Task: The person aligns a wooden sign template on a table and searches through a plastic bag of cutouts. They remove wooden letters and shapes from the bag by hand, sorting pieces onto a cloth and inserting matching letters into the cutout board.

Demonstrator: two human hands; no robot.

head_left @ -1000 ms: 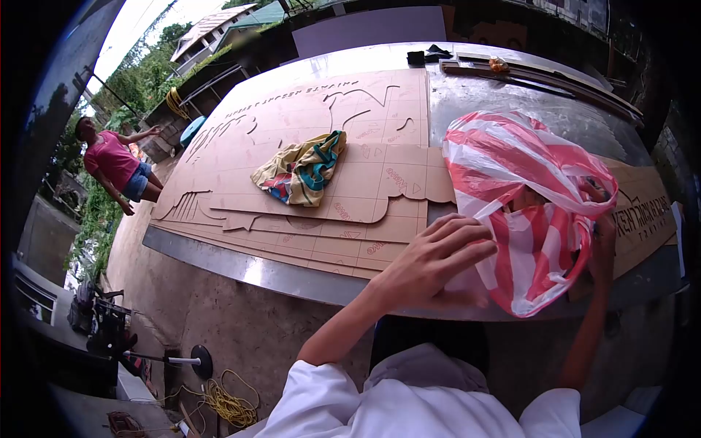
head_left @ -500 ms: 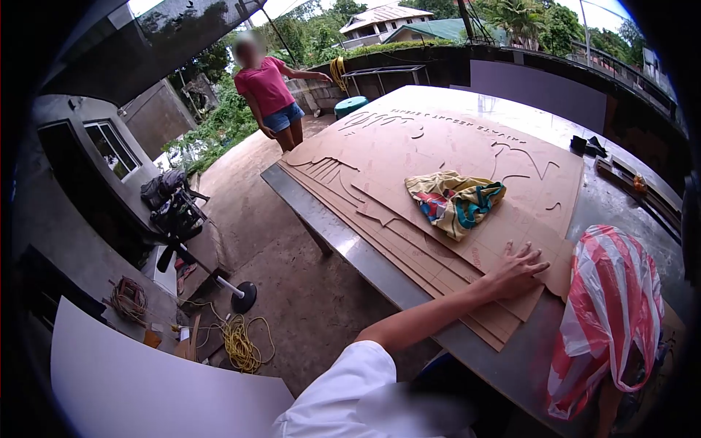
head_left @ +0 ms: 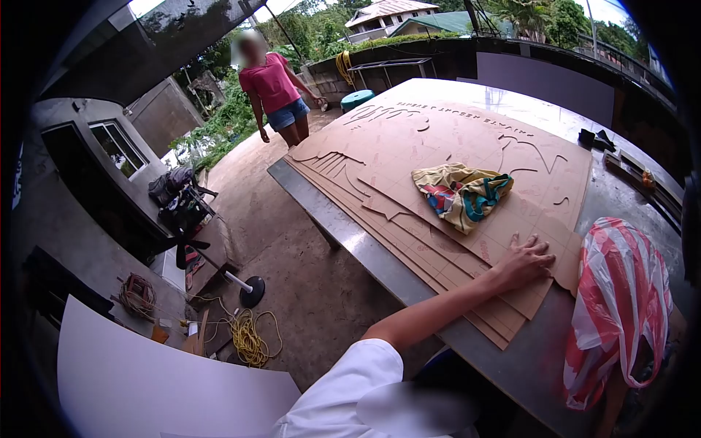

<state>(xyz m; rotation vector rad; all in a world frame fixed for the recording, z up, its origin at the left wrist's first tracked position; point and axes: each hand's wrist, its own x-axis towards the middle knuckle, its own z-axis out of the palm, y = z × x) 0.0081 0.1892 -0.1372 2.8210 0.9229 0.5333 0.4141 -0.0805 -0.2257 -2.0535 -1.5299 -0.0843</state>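
One head view: I log the left hand [head_left: 523,266], fingers spread, laid over stacked flat brown sheets [head_left: 540,201] with curved cuts. Beyond those fingertips, leftward: crumpled patterned cloth [head_left: 466,191]. To their right: crinkled red-and-white striped plastic bag [head_left: 621,285], hiding the right hand; its finger state I cannot tell.

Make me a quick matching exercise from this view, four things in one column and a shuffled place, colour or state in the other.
1. left hand
2. cloth
3. plastic bag
4. cord

A. red and white stripes
B. loosely heaped on the floor
C. palm down on brown sheets
D. bunched up, with teal parts

Pairs: 1-C, 2-D, 3-A, 4-B
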